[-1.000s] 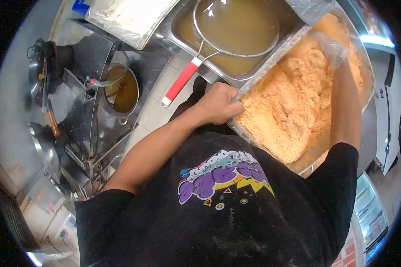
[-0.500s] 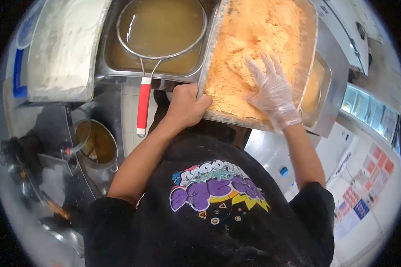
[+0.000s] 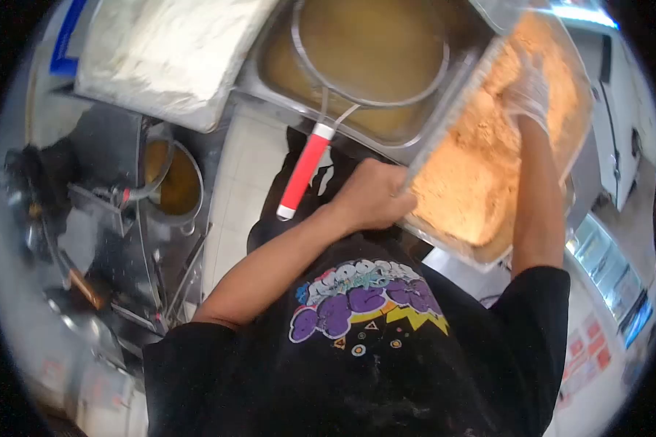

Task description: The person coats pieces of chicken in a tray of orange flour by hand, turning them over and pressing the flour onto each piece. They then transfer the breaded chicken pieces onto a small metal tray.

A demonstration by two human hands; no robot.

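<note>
My bare left hand (image 3: 379,195) is closed around the near left corner of a deep tub (image 3: 481,255). Loose, crumbly orange powder (image 3: 463,193), like seasoned flour, fills that tub. Farther up inside it, my right hand (image 3: 526,91) wears a clear plastic glove and rests in the powder, its blurred fingers stretched toward the far side. Left of the tub, a round strainer (image 3: 357,100) with a red handle (image 3: 304,171) lies over a steel pan (image 3: 408,138) of cloudy yellowish liquid.
A tray of white flour (image 3: 164,51) stands at the upper left. Below it, a pot of brownish liquid (image 3: 173,178) sits low beside a metal counter. White floor tiles (image 3: 237,167) show between the counters. A lit glass-fronted case (image 3: 608,269) is at the right.
My right hand has pushed farther away into the tub, toward its far end. My left hand keeps its hold on the corner. The view has turned, so the tub appears farther right.
</note>
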